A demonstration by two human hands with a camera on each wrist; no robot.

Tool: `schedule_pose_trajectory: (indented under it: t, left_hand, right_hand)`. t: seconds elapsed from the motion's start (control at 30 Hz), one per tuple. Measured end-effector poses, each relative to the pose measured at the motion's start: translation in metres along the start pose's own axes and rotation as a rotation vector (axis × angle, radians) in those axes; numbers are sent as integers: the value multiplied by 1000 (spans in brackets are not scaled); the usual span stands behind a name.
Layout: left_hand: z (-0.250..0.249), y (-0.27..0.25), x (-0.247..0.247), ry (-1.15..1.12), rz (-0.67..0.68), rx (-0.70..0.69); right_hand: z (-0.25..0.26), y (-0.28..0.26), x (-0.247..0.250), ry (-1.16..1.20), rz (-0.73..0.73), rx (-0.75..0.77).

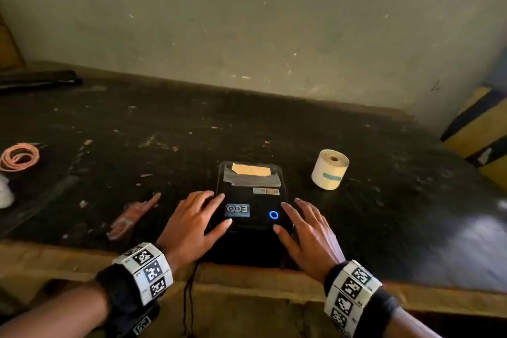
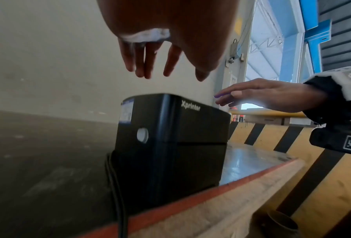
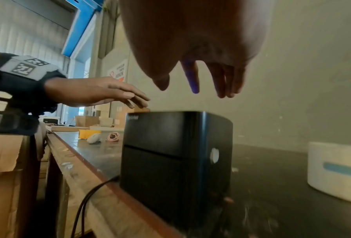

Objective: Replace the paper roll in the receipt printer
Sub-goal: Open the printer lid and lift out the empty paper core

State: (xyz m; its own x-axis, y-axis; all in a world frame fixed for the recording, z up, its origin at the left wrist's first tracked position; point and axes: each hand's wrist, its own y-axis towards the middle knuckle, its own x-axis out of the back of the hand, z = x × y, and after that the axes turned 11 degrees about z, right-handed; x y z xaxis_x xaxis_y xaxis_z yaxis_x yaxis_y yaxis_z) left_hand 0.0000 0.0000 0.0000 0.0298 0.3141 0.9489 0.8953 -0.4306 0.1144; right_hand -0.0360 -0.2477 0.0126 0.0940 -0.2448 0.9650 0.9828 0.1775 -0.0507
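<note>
Two bare hands hang over a black box-shaped receipt printer that stands at the near edge of the dark, scratched table. The left hand is over the left part of the printer's top and the right hand over the right part. The fingers of both hands are stretched and a little spread, and they hold nothing. In the wrist views the fingertips are just above the lid and apart from it; the head view cannot show whether any of them touches.

On the top of the printer a small blue ring light is on, close to the right hand's forefinger. At the far end of the lid I see a strip of tan paper under a clear window. A black cable goes down from the printer over the table's edge.

One cream paper roll with a green stripe stands upright on the table, to the right of the printer and behind it, apart from it. Near the left edge of the table lies a coil of pink rubber bands, and a crumpled reddish wrapper lies just left of the left hand.
</note>
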Motion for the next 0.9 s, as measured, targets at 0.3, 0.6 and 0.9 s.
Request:
schedule_pose_trajectory:
  t: [0.3,0.6,0.9]
  left_hand:
    - [16,-13,-50,-167,127,127]
    - [10,-12,-62,-447,4,69]
    - [5,-12,-64,-317,-89,73]
  right_hand:
    - [-17,6,-44,95,121,-72]
    - [-18,9,-68,234,38,-2]
    - [-15,10,-70,204,-68,-2]
